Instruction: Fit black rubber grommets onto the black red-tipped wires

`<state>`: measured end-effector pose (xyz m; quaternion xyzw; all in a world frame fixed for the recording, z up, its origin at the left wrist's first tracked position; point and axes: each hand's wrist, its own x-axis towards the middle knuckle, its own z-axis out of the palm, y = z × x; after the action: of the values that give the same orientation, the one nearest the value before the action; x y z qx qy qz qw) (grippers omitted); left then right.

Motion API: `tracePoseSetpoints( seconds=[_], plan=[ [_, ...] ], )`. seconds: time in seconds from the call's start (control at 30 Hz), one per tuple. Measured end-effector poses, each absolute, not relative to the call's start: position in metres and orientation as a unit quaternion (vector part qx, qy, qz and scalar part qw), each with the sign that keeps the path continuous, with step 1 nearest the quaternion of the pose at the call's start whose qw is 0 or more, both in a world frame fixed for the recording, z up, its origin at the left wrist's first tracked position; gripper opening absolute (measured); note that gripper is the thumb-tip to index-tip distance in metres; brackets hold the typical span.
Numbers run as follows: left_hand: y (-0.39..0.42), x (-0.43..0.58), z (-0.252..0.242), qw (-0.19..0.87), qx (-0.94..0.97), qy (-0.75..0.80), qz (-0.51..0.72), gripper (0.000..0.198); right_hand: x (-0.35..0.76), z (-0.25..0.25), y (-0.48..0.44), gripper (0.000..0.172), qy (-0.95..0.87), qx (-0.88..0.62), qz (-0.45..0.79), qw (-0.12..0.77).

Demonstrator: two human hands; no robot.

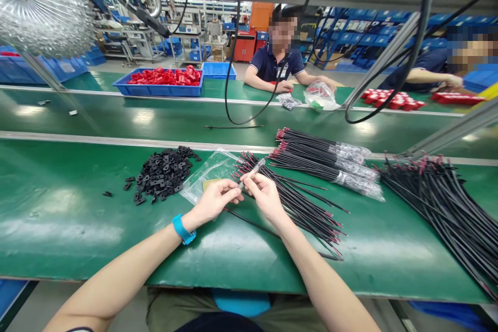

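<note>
My right hand is closed around a slim, see-through pen-like object, which slants up and to the right. At its lower end, my left hand is closed, thumb and fingers pinched together; the fingers hide just what they grip there. A blue band circles my left wrist. Beneath and behind the hands lies a clear plastic bag with a yellowish patch. A loose bundle of black cables with red ends spreads out beside my right hand. One single cable runs under my right wrist.
Small black plastic parts form a pile at left. Wrapped cable bundles lie behind, and a bigger cable heap at right. Across the bench stand a blue tray of red parts and a seated person. Black cords hang overhead.
</note>
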<state>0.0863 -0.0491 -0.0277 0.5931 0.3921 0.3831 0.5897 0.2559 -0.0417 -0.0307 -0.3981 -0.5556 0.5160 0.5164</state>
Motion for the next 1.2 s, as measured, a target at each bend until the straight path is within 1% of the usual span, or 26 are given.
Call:
tracePoseSetpoints(
  seconds=[0.13, 0.23, 0.33, 0.43, 0.5, 0.53, 0.6, 0.67, 0.73, 0.8, 0.87, 0.93, 1.03, 1.1, 1.2],
  plan=[
    [-0.048, 0.087, -0.03, 0.548, 0.608, 0.396, 0.417, 0.028, 0.257, -0.028, -0.04, 0.032, -0.542, -0.41, 0.521, 0.517],
    [-0.049, 0.088, -0.03, 0.509, 0.617, 0.408, 0.44, 0.027, 0.256, -0.027, -0.04, 0.032, -0.528, -0.418, 0.52, 0.526],
    [-0.051, 0.087, -0.027, 0.458, 0.623, 0.428, 0.467, 0.028, 0.256, -0.029, -0.04, 0.032, -0.517, -0.417, 0.531, 0.527],
    [-0.052, 0.085, -0.023, 0.402, 0.634, 0.442, 0.491, 0.021, 0.258, -0.031, -0.037, 0.035, -0.497, -0.405, 0.559, 0.526],
    [-0.052, 0.083, -0.021, 0.386, 0.64, 0.441, 0.497, 0.019, 0.261, -0.03, -0.035, 0.037, -0.499, -0.403, 0.54, 0.545],
    [-0.051, 0.082, -0.02, 0.384, 0.64, 0.441, 0.498, 0.019, 0.263, -0.029, -0.034, 0.041, -0.516, -0.407, 0.504, 0.56],
    [-0.051, 0.08, -0.017, 0.384, 0.637, 0.442, 0.501, 0.018, 0.268, -0.024, -0.034, 0.051, -0.578, -0.426, 0.382, 0.581],
    [-0.05, 0.078, -0.015, 0.385, 0.632, 0.445, 0.505, 0.018, 0.272, -0.019, -0.035, 0.059, -0.643, -0.446, 0.229, 0.58],
    [-0.049, 0.076, -0.014, 0.389, 0.626, 0.447, 0.507, 0.019, 0.277, -0.015, -0.036, 0.062, -0.683, -0.456, 0.092, 0.562],
    [-0.048, 0.075, -0.013, 0.397, 0.619, 0.447, 0.509, 0.02, 0.279, -0.014, -0.036, 0.058, -0.723, -0.445, 0.012, 0.528],
    [-0.047, 0.074, -0.014, 0.408, 0.612, 0.443, 0.513, 0.021, 0.279, -0.018, -0.036, 0.048, -0.768, -0.42, -0.009, 0.484],
    [-0.047, 0.074, -0.015, 0.423, 0.605, 0.436, 0.515, 0.022, 0.275, -0.024, -0.036, 0.037, -0.799, -0.392, 0.014, 0.455],
    [-0.046, 0.075, -0.017, 0.455, 0.593, 0.421, 0.513, 0.026, 0.265, -0.034, -0.04, 0.024, -0.809, -0.373, 0.078, 0.447],
    [-0.046, 0.076, -0.017, 0.483, 0.578, 0.414, 0.511, 0.03, 0.259, -0.038, -0.043, 0.02, -0.804, -0.374, 0.113, 0.448],
    [-0.044, 0.075, -0.015, 0.524, 0.544, 0.417, 0.506, 0.031, 0.254, -0.04, -0.048, 0.019, -0.793, -0.386, 0.14, 0.45]
  ],
)
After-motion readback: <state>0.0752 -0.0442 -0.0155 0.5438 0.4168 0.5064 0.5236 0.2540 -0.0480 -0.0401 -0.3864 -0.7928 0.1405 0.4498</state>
